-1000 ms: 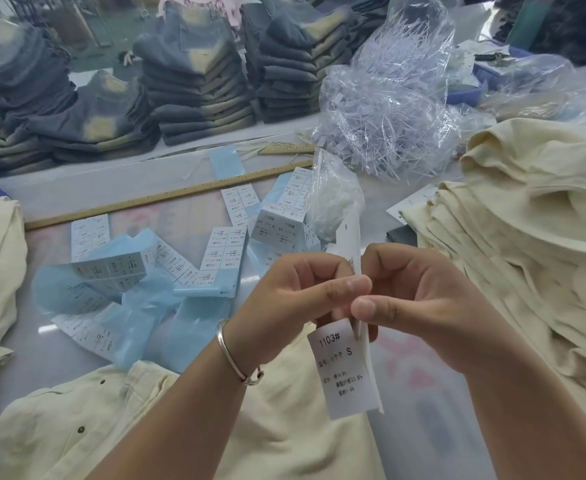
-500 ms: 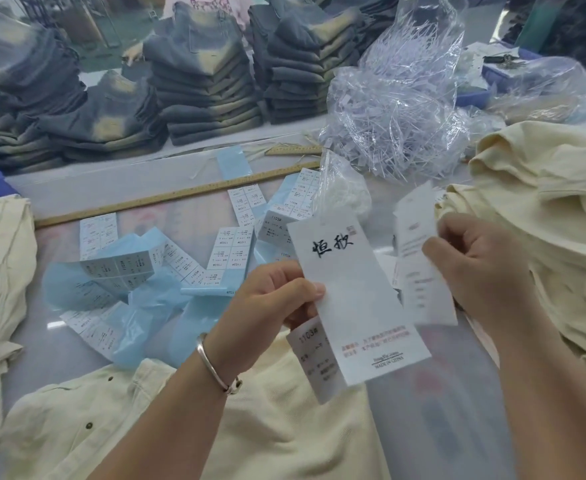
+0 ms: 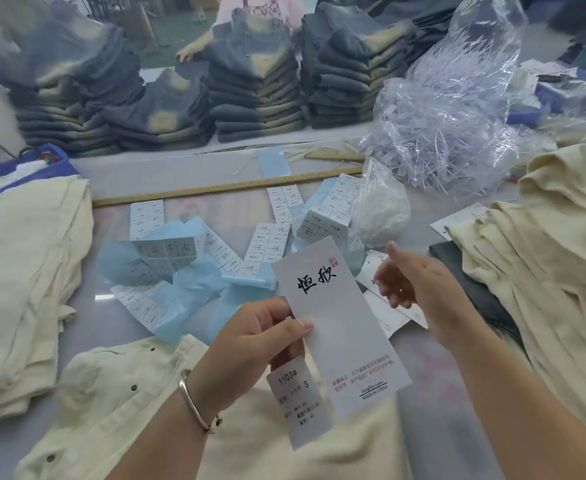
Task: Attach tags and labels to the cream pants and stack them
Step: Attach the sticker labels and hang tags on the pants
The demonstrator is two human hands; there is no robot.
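Note:
My left hand [image 3: 257, 344] pinches two tags together above the table: a tall white hang tag [image 3: 340, 327] with black brush characters and, behind it, a small size label [image 3: 298, 400] marked 1103# S. Under them a pair of cream pants [image 3: 111, 396] lies flat at the table's near edge. My right hand [image 3: 419, 289] hovers with relaxed fingers and holds nothing, just over several loose white tags [image 3: 392, 313] on the table.
Folded cream pants are stacked at the left [image 3: 18, 289] and piled at the right [image 3: 544, 271]. Sticker sheets on blue backing [image 3: 180, 258] litter the middle, behind them a wooden ruler [image 3: 215, 190]. A clear bag of plastic fasteners [image 3: 440, 116] and stacks of dark jeans [image 3: 257, 84] stand further back.
My hands have parted. The right hand, which held a white tag half a second ago, now holds nothing and sits lower, over the loose tags. The left keeps both tags.

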